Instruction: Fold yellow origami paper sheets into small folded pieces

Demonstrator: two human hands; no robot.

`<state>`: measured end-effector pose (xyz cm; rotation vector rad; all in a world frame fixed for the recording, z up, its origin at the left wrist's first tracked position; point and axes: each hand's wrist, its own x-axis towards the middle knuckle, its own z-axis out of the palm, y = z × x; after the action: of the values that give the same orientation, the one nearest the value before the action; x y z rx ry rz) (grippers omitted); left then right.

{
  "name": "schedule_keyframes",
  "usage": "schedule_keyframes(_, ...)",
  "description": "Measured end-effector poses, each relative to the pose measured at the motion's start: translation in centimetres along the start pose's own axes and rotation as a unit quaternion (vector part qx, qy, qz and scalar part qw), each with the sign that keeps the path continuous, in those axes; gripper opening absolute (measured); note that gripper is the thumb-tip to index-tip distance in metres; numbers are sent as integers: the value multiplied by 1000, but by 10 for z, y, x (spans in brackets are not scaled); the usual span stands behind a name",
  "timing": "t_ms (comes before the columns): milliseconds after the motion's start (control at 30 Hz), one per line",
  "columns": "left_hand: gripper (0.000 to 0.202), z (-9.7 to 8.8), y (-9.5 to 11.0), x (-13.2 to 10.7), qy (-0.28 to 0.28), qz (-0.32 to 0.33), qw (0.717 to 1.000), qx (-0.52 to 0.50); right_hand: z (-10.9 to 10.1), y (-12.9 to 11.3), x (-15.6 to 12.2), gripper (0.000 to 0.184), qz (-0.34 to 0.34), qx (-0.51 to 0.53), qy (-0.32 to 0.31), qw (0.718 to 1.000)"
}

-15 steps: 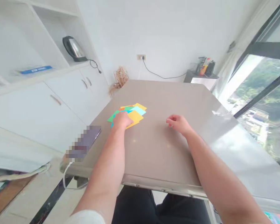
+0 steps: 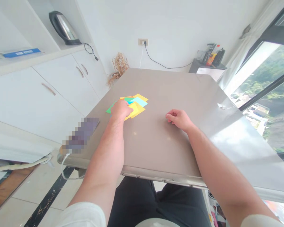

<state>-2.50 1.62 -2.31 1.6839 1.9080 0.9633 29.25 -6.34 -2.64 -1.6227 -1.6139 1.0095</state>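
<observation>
1. Head view, closest in: dark trousers [image 2: 130,201] sit under the table's near edge. The whole scene has slid upward since half a second ago, so the head has apparently tipped further down.
2. Toward the left edge of the tabletop [image 2: 146,151] lies a flat, dark, pixelated object [image 2: 85,132], with a white cable [image 2: 73,179] dropping from its near end.
3. Right hand [image 2: 178,119]: near the tabletop, well apart from the papers. Its fingers look more curled than a moment ago, and nothing shows in them; whether thumb and fingertips meet, I cannot tell.
4. Left hand [image 2: 120,108]: laid over the coloured papers [image 2: 140,101], left of the table's middle, its thumb against a yellow sheet [image 2: 137,109]. The fingers are hidden, so I cannot tell if they are pinching anything.
5. Sheets fan out around that hand: green at the left, pale blue and more yellow at the right and beyond. Their spread looks much the same, so I judge the work has hardly advanced: the bundle remains together on the table, under one hand only.
6. Farthest off: a kettle [image 2: 65,30] on the shelf and a wall socket [image 2: 139,42].
</observation>
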Motion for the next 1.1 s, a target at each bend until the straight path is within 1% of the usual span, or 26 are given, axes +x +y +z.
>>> schedule_keyframes(33,30,-2,7,-2,20,-26,999,30,-1,0,-1,20,2,7,1,1000)
schedule_keyframes(67,28,-2,15,-5,38,-24,999,28,-2,-1,-2,19,4,15,7,1000)
schedule_keyframes(100,28,-1,24,-8,48,-17,999,-6,-3,-2,-3,20,6,28,12,1000)
schedule_keyframes(133,28,2,34,-12,51,-5,996,-69,-4,-3,-3,21,6,50,18,999)
schedule_keyframes(167,30,8,44,-17,33,-9,988,-150,-5,-5,-4,23,0,81,23,996)
schedule_keyframes(200,34,16,53,-23,14,-17,971,-240,-6,-7,-5,25,-13,120,31,992)
schedule_keyframes(233,40,26,62,-30,-20,-25,948,-317,-7,-9,-6,29,-29,159,29,986)
schedule_keyframes(267,44,38,70,-38,-57,-28,928,-367,-8,-10,-8,36,-43,194,17,980)
schedule_keyframes(300,48,49,77,-46,-73,-24,917,-392,-8,-12,-9,42,-50,222,7,974)
schedule_keyframes(367,56,71,86,-64,-93,-12,912,-400,-9,-14,-11,48,-59,259,-7,964)
schedule_keyframes(400,60,79,90,-72,-106,-6,908,-405,-9,-15,-12,47,-58,268,-11,962)
schedule_keyframes(467,67,89,95,-85,-136,6,900,-414,-9,-16,-14,33,-44,267,2,963)
schedule_keyframes(533,70,91,98,-90,-161,-10,876,-455,-12,-18,-14,18,-25,248,37,968)
schedule_keyframes(600,63,87,99,-90,-194,-43,846,-494,-20,-24,-12,12,-15,216,70,974)
schedule_keyframes(633,58,84,100,-88,-206,-56,838,-503,-25,-28,-12,11,-16,195,77,978)
schedule_keyframes(700,49,79,100,-86,-211,-62,837,-501,-37,-37,-12,11,-21,135,60,989)
schedule_keyframes(733,47,76,101,-85,-206,-59,840,-499,-43,-41,-12,11,-24,111,61,992)
schedule_keyframes(767,47,75,101,-84,-202,-55,841,-500,-47,-44,-13,12,-27,93,64,993)
schedule_keyframes(833,50,73,102,-84,-206,-43,833,-511,-52,-47,-15,12,-30,79,71,994)
schedule_keyframes(900,52,73,101,-85,-224,-37,828,-513,-50,-43,-17,11,-32,95,72,992)
schedule_keyframes(967,48,74,100,-84,-230,-30,837,-495,-44,-34,-18,12,-36,130,80,988)
schedule_keyframes(1033,41,75,98,-84,-211,-15,854,-476,-36,-24,-18,12,-39,169,86,981)
schedule_keyframes(1067,38,76,97,-83,-199,-6,858,-473,-33,-19,-18,12,-46,196,73,977)
schedule_keyframes(1100,36,78,96,-83,-189,2,860,-474,-31,-16,-18,14,-51,214,46,974)
